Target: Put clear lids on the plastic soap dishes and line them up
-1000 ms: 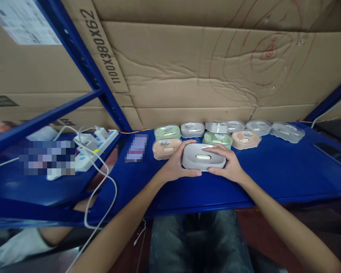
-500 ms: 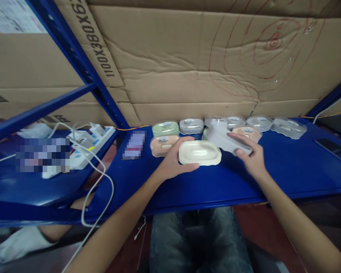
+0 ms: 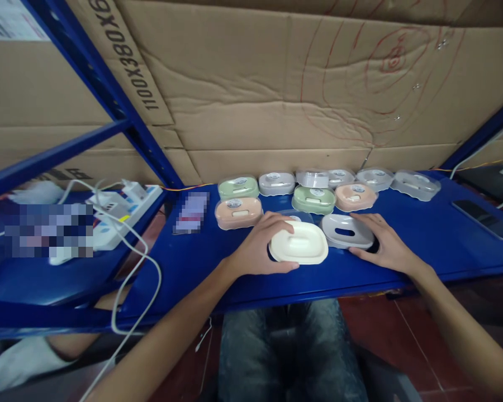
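My left hand (image 3: 272,245) grips a cream oval plastic tray (image 3: 312,245) by its left end, thumb along the near edge. My right hand (image 3: 381,240) curls around the right end of a grey oval plastic shell (image 3: 331,228) with a dark slot in its top. The shell is low over the blue shelf top; whether it rests there I cannot tell. Tray and shell are side by side. Behind the tray, a clear lid with a round sticker (image 3: 294,218) is partly hidden. A green box (image 3: 314,202) and a peach box (image 3: 355,197) stand just beyond.
More lidded boxes line the back, among them a peach one (image 3: 238,214) and a grey one at right (image 3: 417,187). A phone (image 3: 486,219) lies on the right. Leftward are a blurred phone (image 3: 191,213), a power strip (image 3: 140,206) and a loose white cable (image 3: 157,273).
My right hand has lowered the grey shell from a raised, tilted pose to beside the tray, slot upward. My left hand has brought the cream tray slightly nearer. The green box behind is now uncovered.
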The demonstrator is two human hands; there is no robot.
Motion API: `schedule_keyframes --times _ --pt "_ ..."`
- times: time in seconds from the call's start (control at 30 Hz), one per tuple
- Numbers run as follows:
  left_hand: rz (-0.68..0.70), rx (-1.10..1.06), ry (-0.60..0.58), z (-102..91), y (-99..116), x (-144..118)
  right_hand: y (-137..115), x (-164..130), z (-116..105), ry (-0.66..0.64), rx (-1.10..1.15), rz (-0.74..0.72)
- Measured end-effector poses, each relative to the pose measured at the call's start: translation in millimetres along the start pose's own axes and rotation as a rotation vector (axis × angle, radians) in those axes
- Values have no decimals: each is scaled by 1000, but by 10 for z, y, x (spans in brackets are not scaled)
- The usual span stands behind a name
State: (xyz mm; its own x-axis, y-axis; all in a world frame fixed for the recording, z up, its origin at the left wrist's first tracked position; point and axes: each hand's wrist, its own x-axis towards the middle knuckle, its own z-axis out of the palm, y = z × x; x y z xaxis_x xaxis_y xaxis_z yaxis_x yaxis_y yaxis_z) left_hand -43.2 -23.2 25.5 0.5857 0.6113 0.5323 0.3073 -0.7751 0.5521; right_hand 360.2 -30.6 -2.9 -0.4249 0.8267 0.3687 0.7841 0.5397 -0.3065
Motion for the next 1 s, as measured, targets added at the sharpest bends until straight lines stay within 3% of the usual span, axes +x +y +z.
schedule_keyframes --times 0.53,0.87,1.0 --pt "60 168 -205 93 -1 -43 -91 43 1 -13 -5 -36" --pt "97 245 -271 128 53 -65 -115 36 2 6 -4 -21" --pt "38 139 -214 104 68 -58 -142 40 -26 95 109 12"
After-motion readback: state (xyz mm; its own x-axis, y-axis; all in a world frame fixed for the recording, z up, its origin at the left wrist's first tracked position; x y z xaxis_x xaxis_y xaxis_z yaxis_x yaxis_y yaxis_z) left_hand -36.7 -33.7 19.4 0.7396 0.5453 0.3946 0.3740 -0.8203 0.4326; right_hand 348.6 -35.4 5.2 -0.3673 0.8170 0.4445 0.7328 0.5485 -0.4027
